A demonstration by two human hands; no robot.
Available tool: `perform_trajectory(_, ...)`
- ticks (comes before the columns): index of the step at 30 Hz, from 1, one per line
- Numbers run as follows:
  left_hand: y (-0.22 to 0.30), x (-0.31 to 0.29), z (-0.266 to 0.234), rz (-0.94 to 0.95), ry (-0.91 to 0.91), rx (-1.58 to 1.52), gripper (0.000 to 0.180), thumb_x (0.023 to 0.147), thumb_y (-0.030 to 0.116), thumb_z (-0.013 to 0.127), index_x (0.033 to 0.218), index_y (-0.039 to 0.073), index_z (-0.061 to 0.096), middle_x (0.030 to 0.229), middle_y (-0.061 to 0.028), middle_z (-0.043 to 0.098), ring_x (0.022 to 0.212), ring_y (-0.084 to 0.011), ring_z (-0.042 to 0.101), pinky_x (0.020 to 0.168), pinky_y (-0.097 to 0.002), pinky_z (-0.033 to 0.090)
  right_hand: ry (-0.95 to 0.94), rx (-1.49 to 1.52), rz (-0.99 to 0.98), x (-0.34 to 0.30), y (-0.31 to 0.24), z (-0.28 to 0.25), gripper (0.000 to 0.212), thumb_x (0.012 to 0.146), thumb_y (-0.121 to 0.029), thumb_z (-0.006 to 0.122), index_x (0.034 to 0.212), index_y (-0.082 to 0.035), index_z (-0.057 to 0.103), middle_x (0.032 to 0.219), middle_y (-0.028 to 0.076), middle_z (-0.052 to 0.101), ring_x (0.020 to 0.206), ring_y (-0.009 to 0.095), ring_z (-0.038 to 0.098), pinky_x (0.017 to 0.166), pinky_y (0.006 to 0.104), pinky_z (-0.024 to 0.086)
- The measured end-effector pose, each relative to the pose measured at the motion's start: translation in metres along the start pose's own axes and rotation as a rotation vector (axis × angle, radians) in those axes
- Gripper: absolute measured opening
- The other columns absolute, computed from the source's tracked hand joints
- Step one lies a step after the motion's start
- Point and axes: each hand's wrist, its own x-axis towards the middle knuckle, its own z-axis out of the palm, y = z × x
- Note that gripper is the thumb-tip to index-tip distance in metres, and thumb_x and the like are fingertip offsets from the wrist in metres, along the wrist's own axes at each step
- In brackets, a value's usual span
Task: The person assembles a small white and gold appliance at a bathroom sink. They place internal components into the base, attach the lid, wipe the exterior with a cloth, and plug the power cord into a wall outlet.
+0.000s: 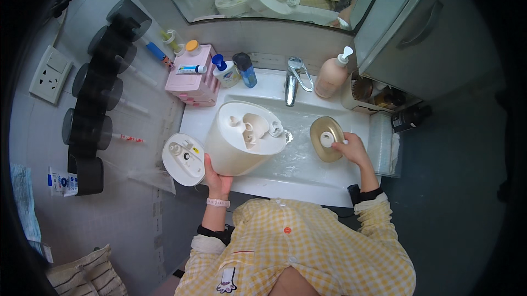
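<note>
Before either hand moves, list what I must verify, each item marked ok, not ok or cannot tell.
1. Left hand on the large white oval plastic container: ok, against its near left side.
2. Right hand on the shallow gold oval piece with a round white fitting: ok, fingers at its right edge.
3. A hand free: not ok, both are occupied.
4. White oval plastic part outside the white rectangular basin: ok, left of the container.
5. Shiny chrome faucet shut off: cannot tell.
6. Yellow-checked sleeves back from the wrists: ok.
</note>
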Motion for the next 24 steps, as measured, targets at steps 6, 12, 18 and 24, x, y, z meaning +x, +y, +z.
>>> perform_trajectory(6,-0.009,0.004,0.001,-0.054,-0.032,0.026,0.059,0.095,0.050,0.047,0.136,0.008,0.044,0.137,-0.0082,0.049,0.126,-0.0244,0.046,0.107,-0.0431,0.037,0.000,0.111,-0.210,-0.025,-0.031,-0.051,0.033,0.077,-0.020,0.074,0.100,0.001,0.064,0.090,0.015,0.067,0.083,0.023,0.064,0.076,0.0339,0.049)
perform_trajectory(12,-0.014,0.002,0.005,-0.104,-0.045,0.014,0.059,0.095,0.050,0.046,0.137,0.008,0.043,0.138,-0.0088,0.048,0.127,-0.0255,0.045,0.107,-0.0437,0.037,0.119,-0.300,-0.170,-0.012,-0.051,-0.052,0.030,0.078,-0.026,0.072,0.097,-0.005,0.066,0.088,0.018,0.067,0.082,0.032,0.064,0.073,0.0388,0.049)
perform_trajectory(18,-0.012,-0.006,0.002,-0.099,-0.023,0.020,0.060,0.095,0.051,0.045,0.138,0.008,0.042,0.139,-0.0094,0.047,0.127,-0.0258,0.045,0.106,-0.0450,0.037,0.072,-0.392,-0.092,-0.014,-0.040,-0.042,0.032,0.077,-0.030,0.071,0.095,-0.004,0.067,0.086,0.019,0.067,0.081,0.037,0.063,0.070,0.0419,0.048)
perform_trajectory(24,-0.011,-0.010,-0.004,-0.113,-0.010,-0.020,0.061,0.095,0.053,0.044,0.138,0.009,0.042,0.139,-0.0092,0.047,0.127,-0.0261,0.045,0.107,-0.0452,0.036,0.396,-0.280,0.031,-0.033,0.019,-0.046,0.036,0.079,-0.030,0.070,0.095,0.001,0.064,0.086,0.022,0.066,0.083,0.038,0.064,0.073,0.0417,0.049)
